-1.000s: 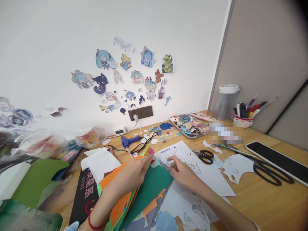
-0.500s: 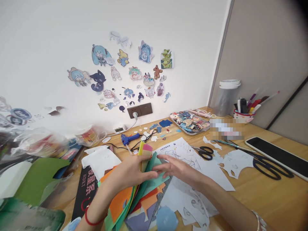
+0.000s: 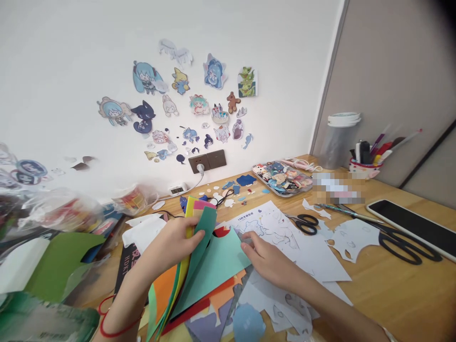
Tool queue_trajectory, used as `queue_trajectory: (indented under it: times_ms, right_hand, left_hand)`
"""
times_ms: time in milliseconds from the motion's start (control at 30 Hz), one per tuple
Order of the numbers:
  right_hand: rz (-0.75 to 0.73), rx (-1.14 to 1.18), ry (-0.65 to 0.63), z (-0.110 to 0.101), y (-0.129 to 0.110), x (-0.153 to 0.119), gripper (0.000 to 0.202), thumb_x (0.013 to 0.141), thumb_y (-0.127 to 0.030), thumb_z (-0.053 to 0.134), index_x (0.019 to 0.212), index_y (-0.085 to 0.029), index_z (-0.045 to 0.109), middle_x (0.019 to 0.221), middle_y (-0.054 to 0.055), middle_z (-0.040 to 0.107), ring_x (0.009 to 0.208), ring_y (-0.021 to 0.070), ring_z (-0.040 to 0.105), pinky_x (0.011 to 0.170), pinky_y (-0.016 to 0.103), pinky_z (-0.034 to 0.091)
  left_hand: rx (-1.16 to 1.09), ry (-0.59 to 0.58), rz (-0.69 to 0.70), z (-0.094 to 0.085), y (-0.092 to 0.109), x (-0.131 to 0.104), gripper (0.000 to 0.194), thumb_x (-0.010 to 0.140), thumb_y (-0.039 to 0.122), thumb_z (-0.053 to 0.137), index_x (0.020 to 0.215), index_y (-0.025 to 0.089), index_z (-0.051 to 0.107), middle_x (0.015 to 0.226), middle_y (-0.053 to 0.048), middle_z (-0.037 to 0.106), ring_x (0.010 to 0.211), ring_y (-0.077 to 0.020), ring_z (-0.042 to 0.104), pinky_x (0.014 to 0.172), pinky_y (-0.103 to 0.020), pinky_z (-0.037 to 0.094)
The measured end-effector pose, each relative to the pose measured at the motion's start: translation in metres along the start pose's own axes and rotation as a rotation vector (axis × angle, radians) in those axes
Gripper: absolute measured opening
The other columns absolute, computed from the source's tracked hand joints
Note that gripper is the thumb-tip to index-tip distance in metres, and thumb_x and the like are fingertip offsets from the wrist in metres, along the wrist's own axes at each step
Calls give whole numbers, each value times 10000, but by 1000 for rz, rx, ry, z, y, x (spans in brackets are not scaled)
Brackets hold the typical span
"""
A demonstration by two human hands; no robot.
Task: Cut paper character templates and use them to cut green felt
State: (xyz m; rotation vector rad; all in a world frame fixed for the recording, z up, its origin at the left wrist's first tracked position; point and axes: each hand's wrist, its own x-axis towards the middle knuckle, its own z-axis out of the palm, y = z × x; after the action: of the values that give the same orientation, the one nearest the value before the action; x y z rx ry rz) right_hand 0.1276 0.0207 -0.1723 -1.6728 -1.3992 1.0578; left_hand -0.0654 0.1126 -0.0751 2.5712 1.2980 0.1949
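A fanned stack of coloured sheets stands partly lifted at the lower middle. My left hand (image 3: 180,237) pinches its upper part, yellow, pink and dark green sheets, with the thumb on the dark green sheet (image 3: 204,230). To the right of it a light teal sheet (image 3: 217,261) is folded open, and my right hand (image 3: 258,249) has its thumb and fingers closed on that sheet's right edge. Red and orange pieces (image 3: 223,299) stick out under the teal sheet. A light blue cutout (image 3: 248,323) lies below, near the front edge of view.
Printed paper (image 3: 285,232), white cutouts (image 3: 352,235), small scissors (image 3: 306,223), large scissors (image 3: 406,244) and a phone (image 3: 413,221) lie rightward. A sticker tray (image 3: 281,178), clear jar (image 3: 338,142) and pen cup (image 3: 365,166) stand behind. Plastic-wrapped items (image 3: 67,213) crowd the left.
My hands have moved apart, the left one leftward with the lifted sheets and the right one slightly down. The light teal sheet now lies more exposed between them.
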Motion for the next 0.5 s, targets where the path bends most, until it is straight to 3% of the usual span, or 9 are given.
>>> queue_trajectory:
  times_ms: [133,233,500]
  right_hand:
    - [116,282,-33,2,3,10,302,889,-433,325,1038,-197,441,867,50,537,706,169,563,627,303,442]
    - [170,373,-31,4,2,13,325,896,-427,272,1076,-178,378,928,72,511,743,156,596,618,277,477]
    - [175,244,111,13,1,7,259,836,-351,464,1056,-217,440,965,44,479,848,196,498,813,367,361]
  left_hand:
    - [19,-14,-9,-3,-1,-2,268,789,328,426,870,206,650,769,-16,678,697,-203,601,617,-267,393]
    - [55,-10,-17,-1,-1,-1,278,776,343,450,932,211,638,821,-25,687,745,-225,615,620,-272,394]
    - [65,18,-47,-1,1,-3,260,769,340,475,951,219,616,886,-31,685,778,-234,614,628,-278,394]
